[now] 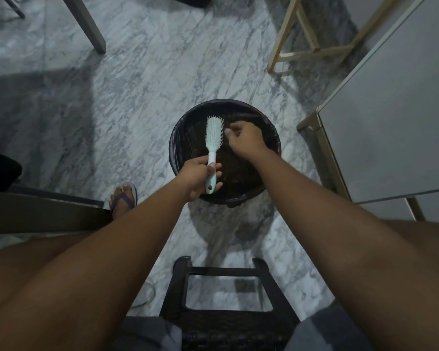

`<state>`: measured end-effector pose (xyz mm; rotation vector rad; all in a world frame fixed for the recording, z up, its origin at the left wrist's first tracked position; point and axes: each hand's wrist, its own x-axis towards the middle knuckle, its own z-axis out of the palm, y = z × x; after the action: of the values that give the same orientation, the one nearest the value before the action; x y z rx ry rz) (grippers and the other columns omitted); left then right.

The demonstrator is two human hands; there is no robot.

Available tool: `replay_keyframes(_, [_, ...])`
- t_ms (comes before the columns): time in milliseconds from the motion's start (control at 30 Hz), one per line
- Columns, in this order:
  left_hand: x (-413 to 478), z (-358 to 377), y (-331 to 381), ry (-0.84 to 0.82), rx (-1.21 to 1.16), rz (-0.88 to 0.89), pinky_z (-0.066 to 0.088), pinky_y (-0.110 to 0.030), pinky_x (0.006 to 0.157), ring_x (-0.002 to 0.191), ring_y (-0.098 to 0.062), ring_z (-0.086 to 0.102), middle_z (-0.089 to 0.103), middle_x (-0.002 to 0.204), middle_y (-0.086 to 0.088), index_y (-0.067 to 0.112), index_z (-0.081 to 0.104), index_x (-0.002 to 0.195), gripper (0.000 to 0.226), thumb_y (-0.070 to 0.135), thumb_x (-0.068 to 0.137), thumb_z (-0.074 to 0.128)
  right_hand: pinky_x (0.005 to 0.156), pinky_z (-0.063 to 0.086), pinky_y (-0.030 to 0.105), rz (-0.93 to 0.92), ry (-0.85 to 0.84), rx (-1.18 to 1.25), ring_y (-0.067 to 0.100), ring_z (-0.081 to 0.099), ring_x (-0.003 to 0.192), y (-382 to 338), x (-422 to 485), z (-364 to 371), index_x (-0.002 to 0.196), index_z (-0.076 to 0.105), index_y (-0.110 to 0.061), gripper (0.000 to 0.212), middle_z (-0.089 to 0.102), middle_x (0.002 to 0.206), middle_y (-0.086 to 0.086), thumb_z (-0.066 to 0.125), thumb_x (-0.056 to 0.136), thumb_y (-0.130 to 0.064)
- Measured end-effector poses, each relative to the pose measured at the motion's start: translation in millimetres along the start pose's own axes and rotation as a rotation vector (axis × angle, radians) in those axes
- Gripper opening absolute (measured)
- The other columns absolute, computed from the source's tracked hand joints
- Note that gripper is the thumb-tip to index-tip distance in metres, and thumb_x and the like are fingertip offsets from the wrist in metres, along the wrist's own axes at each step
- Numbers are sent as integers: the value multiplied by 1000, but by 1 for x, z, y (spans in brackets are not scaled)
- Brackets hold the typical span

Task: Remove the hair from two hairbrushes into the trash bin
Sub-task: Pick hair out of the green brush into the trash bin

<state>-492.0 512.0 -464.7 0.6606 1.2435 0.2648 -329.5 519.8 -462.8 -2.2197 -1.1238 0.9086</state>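
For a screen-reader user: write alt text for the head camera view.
Seen from above, a left hand holds a pale green hairbrush by its handle over a black-lined trash bin, while the right hand, fingers curled, hovers beside the bristles. The bin stands on a grey marble floor.

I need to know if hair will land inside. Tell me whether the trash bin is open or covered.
Open. The trash bin has no lid; its dark liner and contents show, and the hairbrush is held over its mouth.

Pale mint hairbrush (214, 138), white neck, held by its handle over round black-lined trash bin (178, 138), head pointing away, bristles facing right. Bin on floor, dark contents inside.
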Motion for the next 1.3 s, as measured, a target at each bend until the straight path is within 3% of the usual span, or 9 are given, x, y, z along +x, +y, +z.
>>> replay_keyframes(100, [0, 1, -2, -20, 15, -1, 57, -40, 73, 95, -17, 61, 64, 111, -3, 16, 54, 135, 37, 4, 100, 49, 111, 40, 37, -63, -35, 37, 25, 48, 133, -3, -3, 10, 147, 38, -16, 87, 51, 145, 10, 73, 77, -55])
replay_keyframes(200, [1, 2, -4, -31, 49, 2, 57, -41, 76, 95, -18, 61, 63, 113, -4, 16, 55, 137, 38, 6, 101, 50, 113, 37, 39, -82, -71, -22, 28, 41, 138, -8, 2, 15, 151, 31, -17, 104, 44, 149, 12, 80, 68, -55])
replay_keyframes(400, [-1, 13, -4, -51, 15, 12, 57, -40, 74, 95, -16, 59, 62, 114, -4, 19, 52, 140, 41, 6, 101, 49, 96, 51, 29, -52, 63, -118, 20, 65, 112, -19, 14, 10, 119, 69, -12, 62, 68, 122, 7, 86, 68, -43])
replay_keyframes(667, [-5, 8, -6, -83, 3, 2, 57, -41, 76, 93, -16, 58, 62, 117, -3, 19, 53, 139, 41, 4, 102, 48, 78, 57, 27, -4, 78, -59, 16, 70, 80, -19, 25, -4, 81, 75, -13, 8, 74, 88, 5, 74, 84, -20])
replay_keyframes(833, [-6, -6, -13, -87, 29, 1, 56, -43, 83, 89, -14, 60, 64, 114, -1, 20, 55, 137, 40, 4, 101, 48, 82, 59, 47, 43, 158, 122, 30, 68, 93, -12, 41, -14, 95, 61, -11, 9, 68, 102, 15, 56, 89, -10])
replay_keyframes(933, [-5, -7, -16, -78, 78, 30, 54, -42, 85, 87, -12, 60, 65, 109, 2, 23, 55, 138, 41, 5, 101, 48, 100, 48, 38, -44, -17, 3, 23, 58, 116, -24, 27, -15, 125, 57, -11, 49, 61, 127, 10, 65, 87, -41])
replay_keyframes(1000, [-3, -6, -17, -72, 130, 55, 54, -41, 84, 86, -12, 60, 67, 108, 3, 26, 54, 140, 44, 5, 101, 50, 100, 47, 36, -85, -121, -98, 21, 55, 119, -29, 20, -11, 128, 56, -12, 67, 59, 131, 7, 73, 78, -53])
replay_keyframes(1133, [-5, -4, -18, -79, 132, 65, 53, -42, 86, 87, -13, 59, 67, 105, 4, 30, 55, 138, 46, 4, 100, 51, 81, 54, 24, -98, 59, -121, 15, 68, 98, -35, 30, -6, 92, 77, -18, 15, 74, 101, 1, 70, 80, -24])
replay_keyframes(1300, [-5, -11, -19, -110, 66, 48, 53, -41, 81, 85, -12, 59, 68, 106, 2, 28, 58, 136, 46, 2, 99, 52, 77, 46, 19, -67, -23, -18, 14, 68, 97, -35, 36, -19, 100, 79, -12, 24, 76, 100, 4, 66, 90, -29])
